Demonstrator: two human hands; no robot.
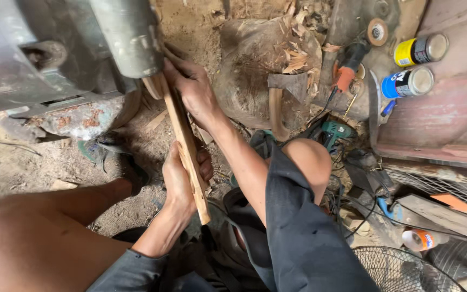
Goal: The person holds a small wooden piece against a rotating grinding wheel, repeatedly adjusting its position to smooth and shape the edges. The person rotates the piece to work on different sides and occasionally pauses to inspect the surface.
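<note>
Item: long flat brown wooden slat (186, 145), held in both hands against a grey cylindrical sanding drum (128, 35).

I log the slat as landmark — its long axis runs from the drum at its far end down toward me, leaning slightly right. My left hand (182, 181) is clamped around the slat's near half, fingers wrapped over its right edge; my right hand (193, 89) is closed on the far end, just beside the drum, pressing the tip to it. The right hand is the nearer to the contact point. Right of the slat: a wood-handled hatchet (283, 100) on a chip-strewn stump (255, 59); farther right, an orange angle grinder (347, 70) and two spray cans — one yellow (420, 50), one blue (406, 82).
</note>
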